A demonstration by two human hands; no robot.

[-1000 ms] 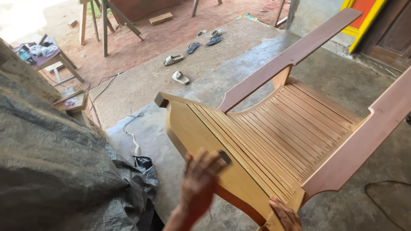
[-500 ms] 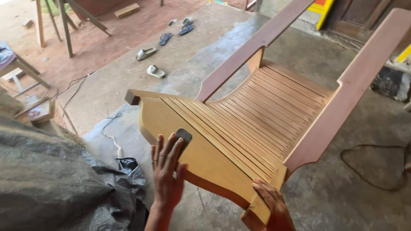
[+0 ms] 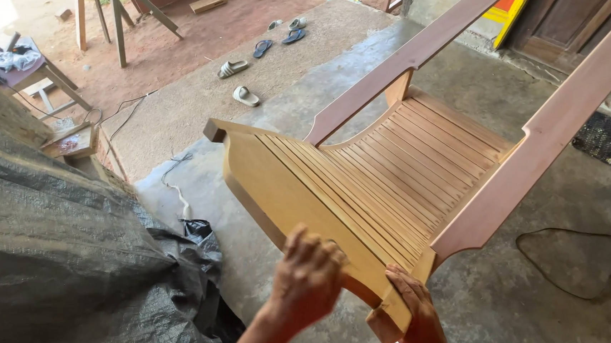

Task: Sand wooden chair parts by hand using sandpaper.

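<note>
Wooden slatted chair (image 3: 392, 180), tilted toward the viewer, its pale curved top rail nearest the camera and its two reddish-brown armrests running away to the upper right. The left hand (image 3: 306, 279) lies on the face of the top rail near its lower edge, fingers curled and blurred; a sanding pad is not visible under it in this view, so whether this grip encloses anything cannot be told. The right hand (image 3: 417, 313) is closed around the lower corner of the rail, thumb and fingers wrapped over the end block (image 3: 388, 323), steadying the chair. The two hands sit just beside each other at the near end of the rail, with the slats fanning out above them. To the left, touching close to the chair's edge, a grey tarpaulin (image 3: 61, 267) covers a bulky mass and limits room on that side. Bare concrete floor (image 3: 486, 295) lies open under and to the right of the chair, crossed by a thin black cable (image 3: 564, 275). Beyond the chair, sandals (image 3: 246, 95) lie scattered on the paving, well apart from the hands, and a small cluttered worktop (image 3: 26, 69) stands at the upper left.
</note>
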